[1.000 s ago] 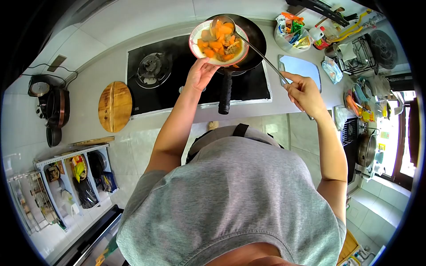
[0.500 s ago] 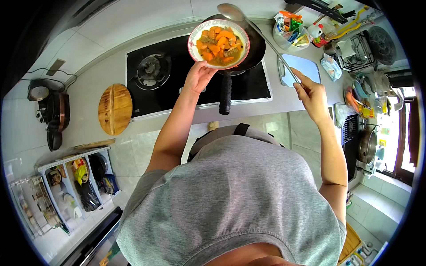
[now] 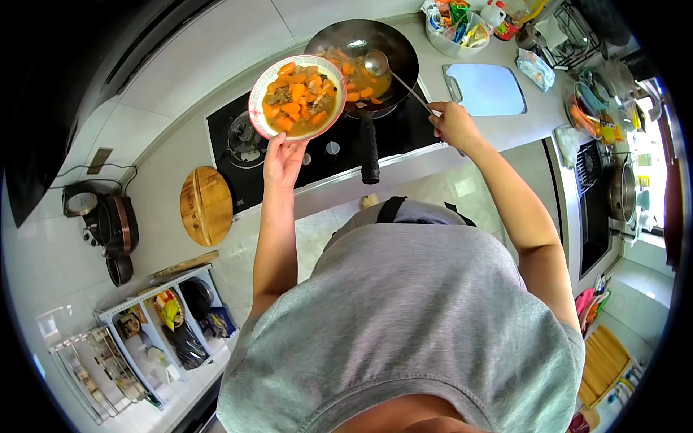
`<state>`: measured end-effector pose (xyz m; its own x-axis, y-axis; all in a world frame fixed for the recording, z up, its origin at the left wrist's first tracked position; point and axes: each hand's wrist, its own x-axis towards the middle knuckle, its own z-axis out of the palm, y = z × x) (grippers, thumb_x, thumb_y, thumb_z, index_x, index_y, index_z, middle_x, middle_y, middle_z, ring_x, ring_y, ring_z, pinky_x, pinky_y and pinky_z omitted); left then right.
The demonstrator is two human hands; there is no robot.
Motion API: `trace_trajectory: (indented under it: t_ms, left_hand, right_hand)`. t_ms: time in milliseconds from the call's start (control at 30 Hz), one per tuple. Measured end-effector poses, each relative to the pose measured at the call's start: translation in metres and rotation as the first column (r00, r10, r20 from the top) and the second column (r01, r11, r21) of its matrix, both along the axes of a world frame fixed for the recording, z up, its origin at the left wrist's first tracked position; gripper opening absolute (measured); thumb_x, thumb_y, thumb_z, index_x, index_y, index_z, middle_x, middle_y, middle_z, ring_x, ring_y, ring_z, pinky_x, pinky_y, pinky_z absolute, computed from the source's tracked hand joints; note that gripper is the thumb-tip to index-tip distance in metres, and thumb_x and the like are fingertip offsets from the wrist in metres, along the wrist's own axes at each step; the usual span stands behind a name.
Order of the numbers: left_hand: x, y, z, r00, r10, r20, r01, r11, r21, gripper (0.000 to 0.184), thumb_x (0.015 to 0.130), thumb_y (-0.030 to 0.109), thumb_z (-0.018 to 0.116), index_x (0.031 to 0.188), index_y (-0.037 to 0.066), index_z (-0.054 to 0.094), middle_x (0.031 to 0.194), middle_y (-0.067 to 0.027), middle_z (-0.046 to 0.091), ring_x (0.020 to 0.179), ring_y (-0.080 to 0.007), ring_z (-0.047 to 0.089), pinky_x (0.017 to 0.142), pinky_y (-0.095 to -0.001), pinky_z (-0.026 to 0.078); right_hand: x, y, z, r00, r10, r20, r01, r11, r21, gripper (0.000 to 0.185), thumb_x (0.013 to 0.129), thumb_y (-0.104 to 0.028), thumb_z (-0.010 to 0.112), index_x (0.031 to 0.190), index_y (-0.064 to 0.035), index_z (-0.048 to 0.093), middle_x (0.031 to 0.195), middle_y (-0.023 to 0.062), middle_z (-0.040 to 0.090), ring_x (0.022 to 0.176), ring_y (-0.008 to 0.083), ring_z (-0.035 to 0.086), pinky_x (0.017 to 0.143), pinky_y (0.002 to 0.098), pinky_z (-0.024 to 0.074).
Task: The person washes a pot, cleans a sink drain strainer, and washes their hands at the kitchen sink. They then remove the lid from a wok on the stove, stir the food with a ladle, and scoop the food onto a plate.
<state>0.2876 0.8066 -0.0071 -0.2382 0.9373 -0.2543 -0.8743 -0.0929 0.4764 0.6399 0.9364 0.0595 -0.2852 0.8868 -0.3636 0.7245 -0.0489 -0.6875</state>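
Note:
My left hand (image 3: 284, 160) grips the near rim of a patterned white bowl (image 3: 258, 96), which is filled with carrot chunks, bits of meat and broth (image 3: 302, 99). The bowl is held up over the hob, at the left side of a black wok (image 3: 406, 54). In the wok lies more of the carrot stew (image 3: 368, 85), partly hidden by the bowl. My right hand (image 3: 455, 126) is closed around the handle of a metal ladle (image 3: 377, 63), whose head is down in the wok at the stew. The wok's black handle (image 3: 369, 151) points toward me.
A black gas hob (image 3: 404, 133) carries the wok, with a second burner (image 3: 245, 137) at left. A round wooden board (image 3: 206, 206) lies on the left counter. To the right are a pale blue cutting board (image 3: 487, 90) and a tub of packets (image 3: 458, 45).
The ladle has come down from above the bowl into the wok. The bowl has shifted left, uncovering more of the wok and its stew. The head view has turned a little.

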Motion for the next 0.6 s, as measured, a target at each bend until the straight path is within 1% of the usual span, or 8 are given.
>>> trace_trajectory:
  t_ms: [67,167,333,433,467,500,567,600]
  left_hand:
    - [0.003,-0.003,0.009,1.000,-0.016,-0.010,0.016,1.000,0.002,0.050,0.084,0.007,0.064,0.128,-0.002,0.043,0.128,-0.0165,0.052,0.122,-0.0308,0.050,0.106,-0.0477,0.041]
    - [0.013,-0.002,0.025,0.999,-0.041,-0.016,0.041,0.999,0.017,0.049,0.084,0.008,0.063,0.128,-0.002,0.044,0.127,-0.0164,0.054,0.120,-0.0302,0.051,0.105,-0.0470,0.042]
    - [0.034,0.006,0.041,0.987,-0.130,-0.091,0.130,0.991,-0.009,0.048,0.084,0.010,0.063,0.127,-0.002,0.045,0.126,-0.0166,0.055,0.119,-0.0291,0.053,0.104,-0.0455,0.043]
    - [0.062,0.017,0.052,0.979,-0.184,-0.083,0.187,0.982,0.025,0.049,0.084,0.012,0.063,0.127,-0.003,0.045,0.127,-0.0175,0.055,0.118,-0.0291,0.054,0.104,-0.0448,0.043]
    - [0.073,0.021,0.057,0.975,-0.208,-0.077,0.211,0.977,0.041,0.049,0.085,0.012,0.062,0.127,-0.004,0.045,0.125,-0.0182,0.056,0.116,-0.0291,0.055,0.103,-0.0442,0.044]
    - [0.084,0.025,0.057,0.974,-0.210,-0.083,0.214,0.976,0.042,0.049,0.085,0.012,0.062,0.127,-0.004,0.045,0.125,-0.0182,0.056,0.116,-0.0291,0.055,0.103,-0.0442,0.044]
    - [0.104,0.034,0.058,0.966,-0.253,-0.054,0.255,0.967,0.025,0.048,0.085,0.012,0.062,0.127,-0.005,0.045,0.123,-0.0183,0.058,0.114,-0.0293,0.057,0.103,-0.0437,0.044]
    - [0.117,0.038,0.060,0.959,-0.279,-0.049,0.280,0.960,0.009,0.047,0.085,0.012,0.062,0.126,-0.005,0.046,0.120,-0.0181,0.059,0.113,-0.0291,0.057,0.102,-0.0434,0.045]
  right_hand:
    - [0.001,0.005,-0.013,0.994,-0.031,-0.104,0.018,0.991,-0.131,0.034,0.091,-0.010,0.054,0.124,-0.0002,0.057,0.066,0.0074,0.063,0.047,0.0117,0.053,0.046,0.0279,0.0443]
    - [0.003,0.011,-0.033,0.974,-0.017,-0.226,-0.030,0.979,-0.204,0.036,0.091,-0.010,0.054,0.125,0.0018,0.055,0.067,0.0073,0.064,0.047,0.0110,0.053,0.046,0.0260,0.0446]
    - [0.000,0.013,-0.063,0.957,0.027,-0.288,-0.090,0.974,-0.206,0.049,0.089,-0.003,0.052,0.137,0.0013,0.041,0.081,0.0081,0.066,0.059,0.0113,0.060,0.052,0.0259,0.0517]
    - [0.005,0.009,-0.067,0.938,0.006,-0.347,-0.084,0.974,-0.212,0.050,0.088,-0.001,0.051,0.137,0.0011,0.041,0.080,0.0090,0.066,0.062,0.0120,0.062,0.052,0.0265,0.0526]
    - [0.009,0.009,-0.071,0.921,0.010,-0.390,-0.091,0.977,-0.191,0.046,0.089,-0.002,0.051,0.135,0.0015,0.045,0.082,0.0102,0.066,0.068,0.0138,0.063,0.058,0.0270,0.0534]
    - [0.015,0.012,-0.077,0.918,0.008,-0.396,-0.090,0.978,-0.189,0.046,0.089,-0.002,0.051,0.135,0.0015,0.045,0.082,0.0102,0.066,0.068,0.0138,0.063,0.058,0.0270,0.0534]
    - [0.031,0.021,-0.089,0.910,0.173,-0.377,-0.166,0.985,0.052,0.042,0.090,-0.007,0.051,0.131,0.0017,0.050,0.085,0.0121,0.067,0.073,0.0157,0.064,0.067,0.0273,0.0534]
    - [0.042,0.024,-0.082,0.941,0.239,-0.242,-0.170,0.946,0.276,0.037,0.095,-0.017,0.048,0.126,0.0027,0.054,0.088,0.0125,0.068,0.077,0.0179,0.064,0.073,0.0275,0.0522]
